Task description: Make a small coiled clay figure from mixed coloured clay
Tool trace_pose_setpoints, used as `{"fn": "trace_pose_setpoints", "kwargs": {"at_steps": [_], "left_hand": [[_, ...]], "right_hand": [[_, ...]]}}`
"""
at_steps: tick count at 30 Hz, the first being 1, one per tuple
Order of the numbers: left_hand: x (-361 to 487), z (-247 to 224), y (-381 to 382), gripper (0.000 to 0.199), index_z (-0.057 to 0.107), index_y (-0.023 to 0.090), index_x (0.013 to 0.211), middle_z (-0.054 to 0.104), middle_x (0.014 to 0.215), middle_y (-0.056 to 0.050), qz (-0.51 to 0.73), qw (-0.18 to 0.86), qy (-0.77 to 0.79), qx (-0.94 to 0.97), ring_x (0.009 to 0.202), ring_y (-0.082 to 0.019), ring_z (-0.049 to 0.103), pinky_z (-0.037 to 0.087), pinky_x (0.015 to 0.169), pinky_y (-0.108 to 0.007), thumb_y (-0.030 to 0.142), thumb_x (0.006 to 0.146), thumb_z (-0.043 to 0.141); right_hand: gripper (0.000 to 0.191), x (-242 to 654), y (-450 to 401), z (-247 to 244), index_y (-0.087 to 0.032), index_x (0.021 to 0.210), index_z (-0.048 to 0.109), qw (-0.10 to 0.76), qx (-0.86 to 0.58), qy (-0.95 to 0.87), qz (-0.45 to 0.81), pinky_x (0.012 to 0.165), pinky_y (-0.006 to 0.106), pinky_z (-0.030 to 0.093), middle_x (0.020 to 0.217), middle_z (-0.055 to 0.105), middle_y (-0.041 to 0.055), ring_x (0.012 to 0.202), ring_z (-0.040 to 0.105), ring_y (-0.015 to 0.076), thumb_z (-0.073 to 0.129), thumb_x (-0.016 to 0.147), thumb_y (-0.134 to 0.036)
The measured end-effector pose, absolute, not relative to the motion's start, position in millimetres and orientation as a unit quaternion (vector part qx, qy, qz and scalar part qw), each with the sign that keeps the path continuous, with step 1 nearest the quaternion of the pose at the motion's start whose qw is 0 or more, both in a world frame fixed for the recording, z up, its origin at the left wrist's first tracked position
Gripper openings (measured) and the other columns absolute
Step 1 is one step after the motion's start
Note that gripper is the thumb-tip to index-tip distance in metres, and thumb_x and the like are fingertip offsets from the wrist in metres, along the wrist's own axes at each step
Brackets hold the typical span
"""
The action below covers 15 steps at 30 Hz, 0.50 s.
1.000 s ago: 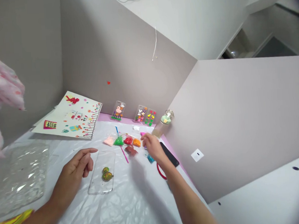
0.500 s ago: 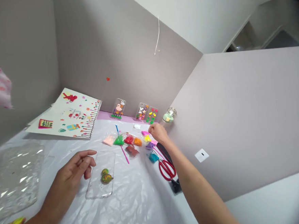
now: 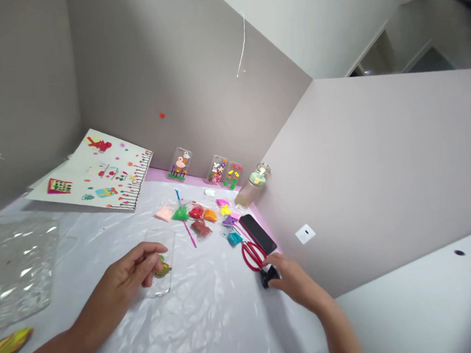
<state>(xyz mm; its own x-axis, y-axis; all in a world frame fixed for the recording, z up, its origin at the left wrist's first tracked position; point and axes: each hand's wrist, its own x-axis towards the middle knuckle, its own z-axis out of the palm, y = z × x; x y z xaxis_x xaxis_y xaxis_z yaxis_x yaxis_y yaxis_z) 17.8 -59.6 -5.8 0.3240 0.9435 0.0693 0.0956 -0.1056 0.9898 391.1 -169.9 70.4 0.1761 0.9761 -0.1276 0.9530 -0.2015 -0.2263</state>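
A clear phone case (image 3: 162, 289) lies on the white plastic sheet, bearing a mottled green-and-yellow clay shape (image 3: 164, 268). My left hand (image 3: 135, 269) is over the case's left side, fingers loosely bent and a little apart, with nothing seen in them. It partly covers the clay; whether it touches is unclear. At the right, my right hand (image 3: 291, 280) has thumb and fingers closed around a black clay packet (image 3: 270, 276). Just beyond it are red-handled scissors (image 3: 252, 256) and a black phone (image 3: 258, 233).
Several coloured clay packets (image 3: 201, 228) and a pink tool (image 3: 190, 234) lie ahead. Decorated cases (image 3: 180, 163) lean on the wall, beside a bottle (image 3: 252, 186). A decorated drawing sheet (image 3: 115, 193) is at back left, a clear plastic pouch (image 3: 20, 272) at far left.
My right hand has come back from the far clay packets to the black packet beside the scissors. My left hand has shifted right over the case, covering part of the clay. The view has shifted slightly.
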Motion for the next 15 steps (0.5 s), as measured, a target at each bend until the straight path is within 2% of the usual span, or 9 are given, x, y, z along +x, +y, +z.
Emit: {"fn": "trace_pose_setpoints", "kwargs": {"at_steps": [4,8,12,15], "left_hand": [[22,-12,-66,0.034,0.067,0.032,0.109,0.066,0.08,0.0,0.381,0.538,0.391,0.642,0.07,-0.019,0.06,0.051,0.069,-0.03,0.06,0.095,0.054],[26,-17,-70,0.033,0.068,0.033,0.11,0.065,0.081,0.0,0.343,0.578,0.368,0.642,0.076,-0.02,0.063,0.052,0.075,-0.031,0.06,0.095,0.058],[33,-17,-75,0.042,0.069,0.031,0.116,0.07,0.102,-0.005,0.286,0.726,0.266,0.566,0.092,-0.025,0.07,0.057,0.084,-0.038,0.064,0.09,0.064],[31,-4,-74,0.045,0.069,0.029,0.122,0.068,0.122,-0.008,0.276,0.794,0.218,0.496,0.111,-0.028,0.068,0.057,0.094,-0.043,0.062,0.091,0.064]], "right_hand": [[0.034,386,-183,55,-0.021,0.101,0.073,0.094,-0.755,-0.639,0.113,0.094,0.041,0.051,0.11,0.071,0.01,0.108,0.065,0.0298,0.065,0.072,-0.006],[0.034,347,-175,51,-0.023,0.11,0.065,0.168,-0.722,-0.66,0.122,0.093,0.04,0.053,0.112,0.069,0.0087,0.101,0.066,0.0253,0.067,0.079,-0.008],[0.044,270,-158,58,-0.026,0.119,0.06,0.344,-0.548,-0.734,0.207,0.102,0.038,0.051,0.122,0.068,0.0073,0.115,0.064,0.0236,0.075,0.081,-0.011],[0.043,226,-143,71,-0.027,0.122,0.061,0.365,-0.429,-0.796,0.22,0.115,0.043,0.043,0.133,0.067,0.0075,0.134,0.055,0.0236,0.065,0.086,-0.004]]}}
